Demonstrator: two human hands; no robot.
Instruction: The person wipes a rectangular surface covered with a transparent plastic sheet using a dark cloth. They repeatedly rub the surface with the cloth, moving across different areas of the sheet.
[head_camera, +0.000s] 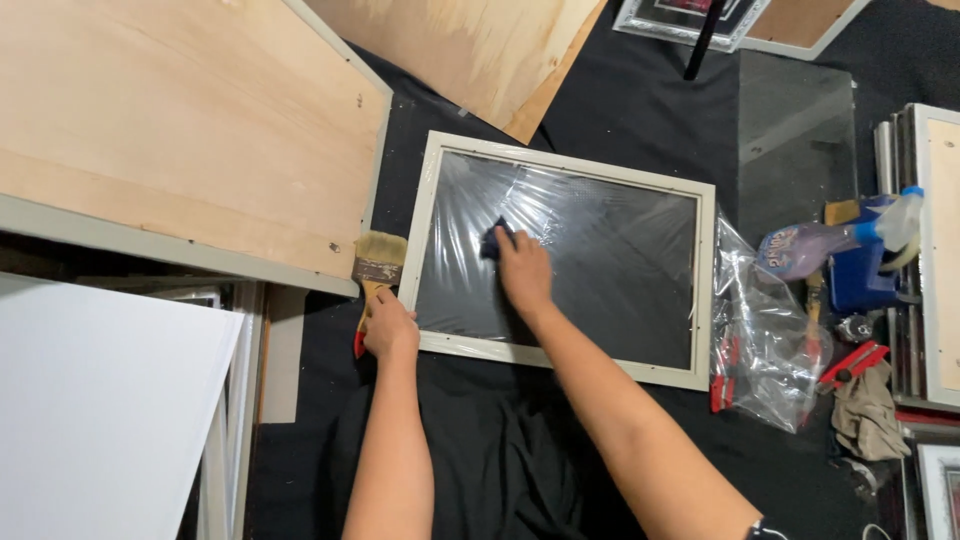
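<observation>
We press a dark cloth (495, 240) onto the glass of a pale picture frame (560, 258) lying flat on black fabric (480, 440).

Our right hand (523, 270) holds the cloth down near the frame's upper left; our left hand (388, 325) grips a paintbrush (378, 268) just beside the frame's left edge. Plywood boards (180, 130) lie left, a spray bottle (830, 240) right.

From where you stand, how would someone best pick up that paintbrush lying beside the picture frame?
By its handle, coming from the near side. The paintbrush lies flat with its bristles pointing away and its handle toward the person, right under the left hand, which already rests on it. The frame crowds its right side, so reaching from there looks awkward.
</observation>
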